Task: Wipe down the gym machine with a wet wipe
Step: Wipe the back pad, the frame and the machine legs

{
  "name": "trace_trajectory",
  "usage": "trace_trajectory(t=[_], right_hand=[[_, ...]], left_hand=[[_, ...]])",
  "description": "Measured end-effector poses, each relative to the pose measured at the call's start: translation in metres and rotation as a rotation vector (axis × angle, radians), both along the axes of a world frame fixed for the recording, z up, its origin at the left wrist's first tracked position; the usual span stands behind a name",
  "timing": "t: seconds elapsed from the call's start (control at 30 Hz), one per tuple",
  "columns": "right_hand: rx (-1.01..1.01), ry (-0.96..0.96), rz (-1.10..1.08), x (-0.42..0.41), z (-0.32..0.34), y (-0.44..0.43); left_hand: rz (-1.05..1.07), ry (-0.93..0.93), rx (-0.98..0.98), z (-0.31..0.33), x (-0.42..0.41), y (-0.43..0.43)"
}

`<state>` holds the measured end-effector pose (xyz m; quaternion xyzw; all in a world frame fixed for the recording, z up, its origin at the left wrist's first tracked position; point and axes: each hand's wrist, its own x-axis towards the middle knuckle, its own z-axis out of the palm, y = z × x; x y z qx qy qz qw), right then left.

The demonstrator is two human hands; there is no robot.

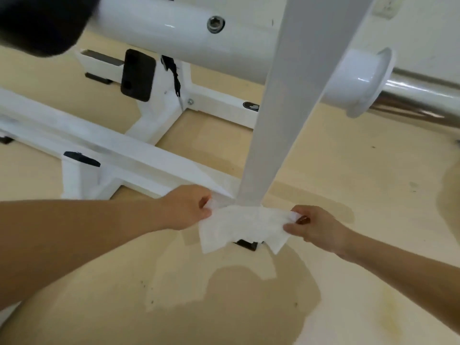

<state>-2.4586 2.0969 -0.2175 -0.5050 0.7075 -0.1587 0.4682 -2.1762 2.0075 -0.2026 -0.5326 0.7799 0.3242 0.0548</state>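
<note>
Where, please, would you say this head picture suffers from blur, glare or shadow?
Head view: the black rounded shape at top left is out of focus; glare streaks the chrome bar and glossy white tube; a shadow darkens the beige floor below the white wet wipe that the left hand and right hand pinch.

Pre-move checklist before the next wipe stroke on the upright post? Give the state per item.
1. Left hand pinches the wipe's left end: ok.
2. Right hand pinches the wipe's right end: ok.
3. Wipe is spread flat between both hands, not bunched: ok.
4. Wipe's top edge meets the base of the post: ok.
5. Near face of the post is bare above the wipe, so an upward stroke looks free: ok.
6. Wipe is wet enough: cannot tell.
</note>
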Motion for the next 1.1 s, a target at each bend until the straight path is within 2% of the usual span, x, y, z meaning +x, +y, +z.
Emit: trace_trajectory(t=[0.1,0.23,0.37,0.4,0.43,0.5,0.57,0.73,0.83,0.93,1.03,1.1], right_hand=[[-0.095,-0.079,-0.202,0.001,-0.029,-0.017],[-0.191,-0.292,-0.479,0.018,-0.053,-0.038],[-0.240,-0.628,-0.849,0.035,-0.052,-0.051],[-0.244,-0.682,-0.866,0.041,-0.051,-0.050],[-0.266,-0.668,-0.804,0.048,-0.052,-0.046],[-0.345,-0.521,-0.553,0.064,-0.050,-0.036],[-0.420,-0.501,-0.329,0.077,-0.051,-0.028],[-0.461,-0.540,-0.113,0.098,-0.078,0.007],[-0.556,-0.495,-0.085,0.119,-0.080,0.032],[-0.711,-0.388,-0.191,0.112,-0.056,0.005],[-0.751,-0.320,-0.279,0.105,-0.036,-0.015],[-0.677,-0.258,-0.293,0.107,-0.050,-0.005]], left_hand=[[0.182,0.038,-0.045,-0.030,-0.010,0.009],[0.744,0.470,0.076,-0.063,-0.039,0.028],[1.060,0.752,0.266,-0.069,-0.065,0.043],[1.104,0.816,0.294,-0.069,-0.071,0.046],[1.140,0.871,0.315,-0.069,-0.076,0.047],[1.198,0.938,0.342,-0.069,-0.084,0.049],[1.232,0.992,0.354,-0.067,-0.089,0.053],[1.175,1.050,0.280,-0.055,-0.092,0.066],[1.170,1.126,0.246,-0.042,-0.097,0.068],[1.121,1.179,0.199,-0.030,-0.102,0.065],[1.083,1.228,0.116,-0.022,-0.103,0.063],[1.085,1.206,0.096,-0.020,-0.101,0.063]])
